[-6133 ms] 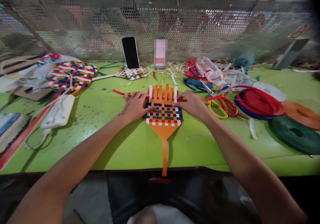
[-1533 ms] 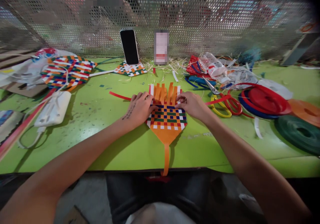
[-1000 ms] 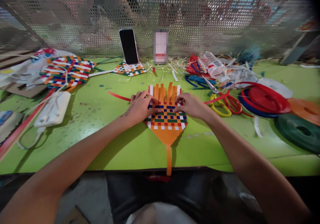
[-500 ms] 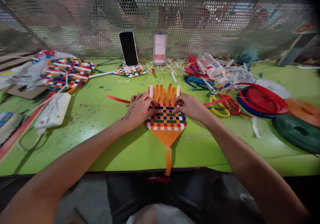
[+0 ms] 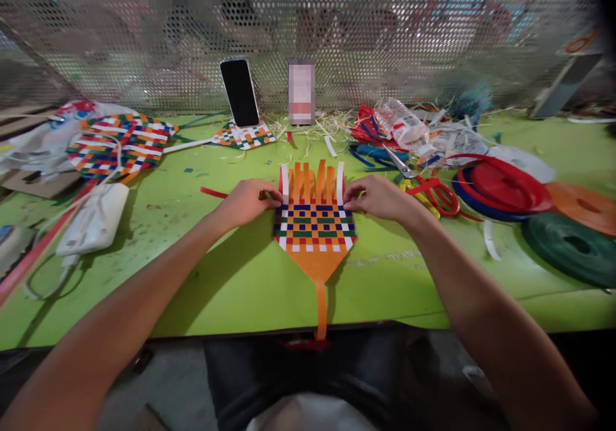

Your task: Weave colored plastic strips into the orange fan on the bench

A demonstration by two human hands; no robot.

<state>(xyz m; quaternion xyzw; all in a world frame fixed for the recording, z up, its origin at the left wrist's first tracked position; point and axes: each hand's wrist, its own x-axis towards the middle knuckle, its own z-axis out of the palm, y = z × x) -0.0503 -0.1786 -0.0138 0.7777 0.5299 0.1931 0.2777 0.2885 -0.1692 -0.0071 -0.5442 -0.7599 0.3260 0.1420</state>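
Note:
A woven piece of orange, white, blue, green and red strips lies flat, its pointed orange end and tail toward me. Several loose orange strips and white strips stand up from its far edge. A red strip runs crosswise through the top of the weave and sticks out past my left hand. That hand pinches at the weave's left edge, where the red strip comes out. My right hand is closed in the same way at the right edge. Fingers partly hide the strip on both sides.
Red scissors and rolls of strip, red, orange and green, lie at right. Two phones lean at the back, one dark. Another woven piece and a white power bank lie left.
Both hands have moved outward from the middle of the weave to its side edges, uncovering the pattern. The view has shifted slightly.

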